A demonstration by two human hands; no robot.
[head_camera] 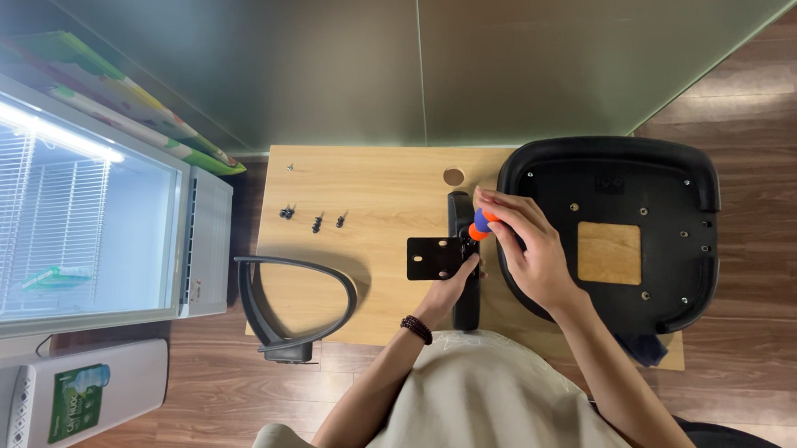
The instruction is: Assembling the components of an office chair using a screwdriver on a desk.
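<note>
While your left hand (454, 285) presses on the black armrest (463, 254) where its flat bracket plate (433, 258) lies on the wooden table (373, 187), the part is pinned so it cannot swivel. Your right hand (527, 248) is closed around an orange-and-blue screwdriver (481, 223), held upright over the bracket, probably on a fastener, though the tip is hidden. The upturned seat base (615, 180) lies just beside, touching your right wrist. Spare black screws (314, 218) lie grouped well apart to the left, and a second armrest (292, 304) overhangs the table's near edge.
</note>
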